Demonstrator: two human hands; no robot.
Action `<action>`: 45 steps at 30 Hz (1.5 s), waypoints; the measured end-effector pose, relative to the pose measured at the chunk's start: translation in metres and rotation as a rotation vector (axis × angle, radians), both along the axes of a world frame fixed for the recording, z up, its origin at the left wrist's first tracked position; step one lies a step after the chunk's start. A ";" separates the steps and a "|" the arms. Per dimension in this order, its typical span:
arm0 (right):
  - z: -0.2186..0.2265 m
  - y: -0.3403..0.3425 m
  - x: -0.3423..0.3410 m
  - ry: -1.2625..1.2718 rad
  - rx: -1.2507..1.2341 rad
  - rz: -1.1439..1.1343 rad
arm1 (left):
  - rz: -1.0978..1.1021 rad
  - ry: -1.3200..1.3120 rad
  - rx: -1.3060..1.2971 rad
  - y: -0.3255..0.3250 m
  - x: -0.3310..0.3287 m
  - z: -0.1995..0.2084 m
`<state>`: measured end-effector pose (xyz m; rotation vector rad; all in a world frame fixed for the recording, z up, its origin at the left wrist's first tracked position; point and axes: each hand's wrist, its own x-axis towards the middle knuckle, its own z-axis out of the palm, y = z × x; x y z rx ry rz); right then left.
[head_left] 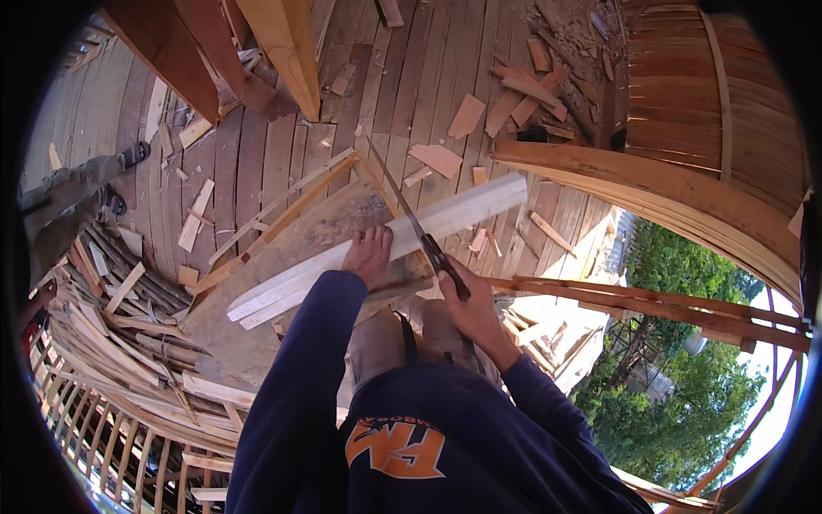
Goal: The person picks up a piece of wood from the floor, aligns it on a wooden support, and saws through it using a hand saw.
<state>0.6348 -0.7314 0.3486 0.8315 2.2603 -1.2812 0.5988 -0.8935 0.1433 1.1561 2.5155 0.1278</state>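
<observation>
At the centre of the frame, a long pale board (pixel 458 212) runs obliquely from the lower left to the upper right, above a dusty brown panel (pixel 300 240) with timber edging. The board's lower-left end shows two stepped ends. The handsaw (pixel 397 188) crosses the board right of its middle; the blade points toward the top of the frame and the dark handle lies on the near side. Whether the teeth have entered the wood cannot be told.

Left hand (pixel 370 254): laid over the board, left of the blade, fingers bent across the wood. Whether this grip clasps the board or only presses on it cannot be told. Right hand (pixel 471 304): grip clenched around the saw handle, just below the board.

Beyond the panel, a plank floor (pixel 402 94) fills the upper middle of the frame; reddish and pale offcuts (pixel 467 116) lie scattered on it. Thick upright timbers (pixel 287 51) stand at the upper left. A curved beam (pixel 651 180) spans the right side, with green foliage (pixel 668 385) below it. At the left edge, another person's legs (pixel 64 193) are visible above a heap of wood strips (pixel 120 317).
</observation>
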 end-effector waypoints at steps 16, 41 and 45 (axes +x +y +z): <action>-0.012 0.014 -0.024 -0.018 0.062 0.023 | 0.207 -0.147 0.085 0.022 -0.023 0.012; -0.013 0.034 -0.009 0.071 0.004 0.081 | 0.161 -0.209 -0.060 0.030 -0.047 0.015; -0.017 0.040 0.031 0.117 0.026 0.052 | 0.127 -0.271 -0.050 0.039 -0.031 0.022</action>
